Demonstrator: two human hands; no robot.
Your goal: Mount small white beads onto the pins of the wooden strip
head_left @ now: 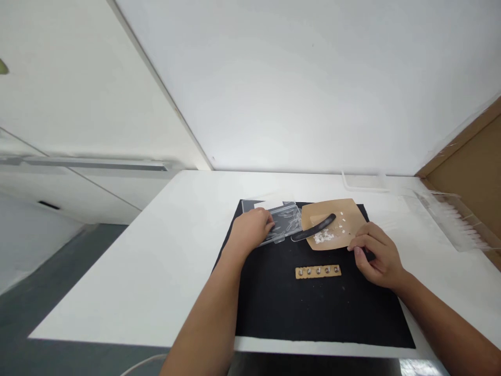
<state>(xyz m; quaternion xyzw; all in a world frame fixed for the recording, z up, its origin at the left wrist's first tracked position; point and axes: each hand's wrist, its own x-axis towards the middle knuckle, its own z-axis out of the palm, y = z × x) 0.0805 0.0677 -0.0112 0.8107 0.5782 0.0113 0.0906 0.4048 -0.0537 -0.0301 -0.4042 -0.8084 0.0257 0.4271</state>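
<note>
My left hand (253,227) reaches into a clear plastic box (278,237) of loose, see-through nail tips (291,222). Its fingers are bent together, and whatever is between them is hidden. At the lower right corner of a brown paper tray (354,211) is my right hand (376,255), thumb and fingers curled. Something small and pale shows near its fingertips, too small to name. Small white pieces (324,236) lie in the tray. A black curved nail file (315,228) rests across the tray's left edge. Nearer me, a cardboard strip (318,271) carries several small metal holders in a row.
A black mat (313,318) lies on the white table (156,261). To the right stands a clear case (454,219) with rows of pale tips. A clear plastic lid or tray (364,183) is by the back wall, and a brown board (473,141) stands at right.
</note>
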